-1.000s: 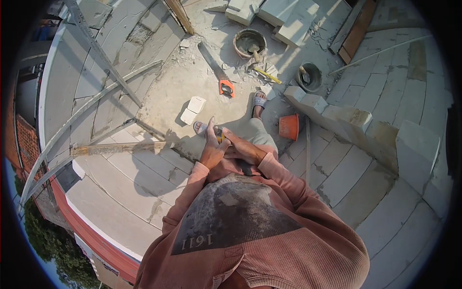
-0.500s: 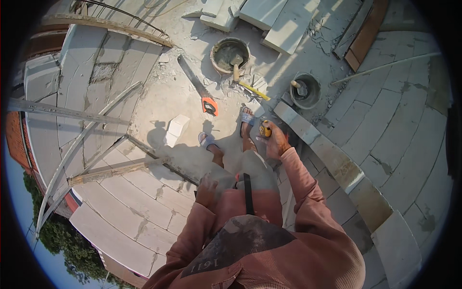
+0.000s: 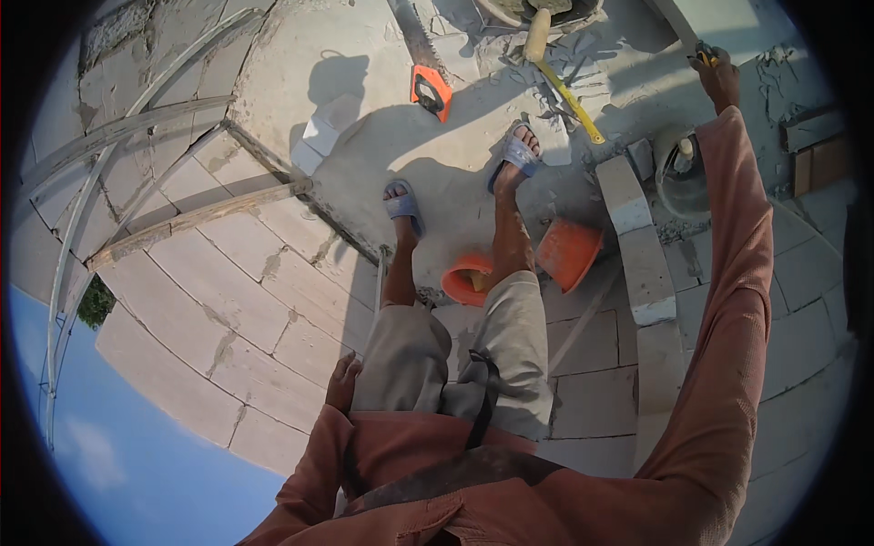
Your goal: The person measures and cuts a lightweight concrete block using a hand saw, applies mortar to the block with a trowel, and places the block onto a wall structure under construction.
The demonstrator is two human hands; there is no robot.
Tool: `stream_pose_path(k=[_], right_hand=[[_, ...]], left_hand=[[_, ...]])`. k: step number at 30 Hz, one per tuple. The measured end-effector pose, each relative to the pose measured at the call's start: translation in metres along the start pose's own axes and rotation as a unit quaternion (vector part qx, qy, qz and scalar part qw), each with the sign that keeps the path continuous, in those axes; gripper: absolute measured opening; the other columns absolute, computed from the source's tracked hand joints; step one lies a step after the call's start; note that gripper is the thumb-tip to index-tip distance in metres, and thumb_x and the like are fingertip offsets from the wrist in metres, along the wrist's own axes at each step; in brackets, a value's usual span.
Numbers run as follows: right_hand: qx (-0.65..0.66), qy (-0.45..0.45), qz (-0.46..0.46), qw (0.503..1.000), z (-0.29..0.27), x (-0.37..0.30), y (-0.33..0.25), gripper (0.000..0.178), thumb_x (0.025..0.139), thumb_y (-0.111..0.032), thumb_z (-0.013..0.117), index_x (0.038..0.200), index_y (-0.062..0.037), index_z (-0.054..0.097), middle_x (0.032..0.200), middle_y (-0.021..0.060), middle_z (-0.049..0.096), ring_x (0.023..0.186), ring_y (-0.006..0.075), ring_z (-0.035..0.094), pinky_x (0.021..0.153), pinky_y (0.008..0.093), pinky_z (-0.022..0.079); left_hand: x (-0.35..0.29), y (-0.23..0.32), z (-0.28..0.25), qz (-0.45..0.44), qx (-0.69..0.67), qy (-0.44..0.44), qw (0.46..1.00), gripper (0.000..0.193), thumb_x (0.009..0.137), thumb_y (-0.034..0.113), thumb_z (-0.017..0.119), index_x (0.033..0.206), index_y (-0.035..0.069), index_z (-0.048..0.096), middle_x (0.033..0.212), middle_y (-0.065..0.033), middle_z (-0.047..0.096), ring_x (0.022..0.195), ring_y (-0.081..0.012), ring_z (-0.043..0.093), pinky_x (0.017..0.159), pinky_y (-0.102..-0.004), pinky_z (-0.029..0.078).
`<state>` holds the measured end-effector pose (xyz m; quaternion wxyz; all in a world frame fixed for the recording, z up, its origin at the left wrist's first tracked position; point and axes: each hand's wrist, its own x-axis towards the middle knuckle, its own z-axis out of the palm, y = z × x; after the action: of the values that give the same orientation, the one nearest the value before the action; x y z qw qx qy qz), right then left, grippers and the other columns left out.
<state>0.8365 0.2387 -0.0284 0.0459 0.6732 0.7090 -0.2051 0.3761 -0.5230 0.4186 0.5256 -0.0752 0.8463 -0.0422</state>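
Observation:
At the upper right, my right hand is closed around a yellow-and-black tape measure. My right arm is stretched far out, and the tape measure is close to the edge of a large pale block. Whether the two touch, I cannot tell. My left hand hangs beside my left thigh, close to the block wall. Its fingers are loosely extended, with nothing visible in them.
An orange-handled handsaw and a yellow-handled tool lie on the floor. Orange buckets stand by my feet. A dark bucket sits under my right arm, beside a row of blocks. Wooden braces cross the left.
My right hand has reached forward and right with the tape measure. My left hand has come off my thigh to my side. The view has shifted, bringing the orange buckets into sight.

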Motion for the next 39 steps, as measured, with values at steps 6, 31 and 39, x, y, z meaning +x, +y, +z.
stream_pose_path(k=[6, 31, 39], right_hand=[[0.034, -0.151, 0.003, 0.988, -0.014, 0.12, 0.041, 0.082, 0.081, -0.053, 0.077, 0.142, -0.0032, 0.053, 0.128, 0.0226, 0.067, 0.123, 0.0356, 0.061, 0.1, 0.0442, 0.049], [0.014, -0.13, -0.086, 0.988, 0.336, -0.433, -0.445, 0.038, 0.09, -0.025, 0.063, 0.124, -0.0089, 0.064, 0.133, 0.0135, 0.059, 0.128, 0.0354, 0.054, 0.104, 0.0467, 0.047], [-0.018, -0.022, -0.132, 0.991, 0.369, -0.419, -0.453, 0.044, 0.091, -0.017, 0.061, 0.133, -0.0046, 0.057, 0.137, 0.0167, 0.054, 0.133, 0.0358, 0.05, 0.112, 0.0439, 0.043]], left_hand=[[0.036, 0.019, 0.019, -0.016, -0.027, -0.034, 0.999, 0.062, 0.104, 0.033, 0.056, 0.149, -0.006, 0.041, 0.145, -0.0259, 0.053, 0.136, -0.0338, 0.052, 0.113, -0.0384, 0.041], [0.506, 0.272, -0.07, 0.462, 0.353, 0.273, 0.767, 0.13, 0.07, 0.059, 0.086, 0.163, 0.008, 0.011, 0.153, -0.0259, 0.037, 0.145, -0.0447, 0.035, 0.117, -0.0528, 0.034], [0.51, 0.399, -0.199, 0.51, 0.223, -0.209, 0.804, 0.123, 0.072, 0.043, 0.087, 0.16, -0.005, 0.017, 0.149, -0.0307, 0.041, 0.143, -0.0384, 0.041, 0.116, -0.0405, 0.036]])
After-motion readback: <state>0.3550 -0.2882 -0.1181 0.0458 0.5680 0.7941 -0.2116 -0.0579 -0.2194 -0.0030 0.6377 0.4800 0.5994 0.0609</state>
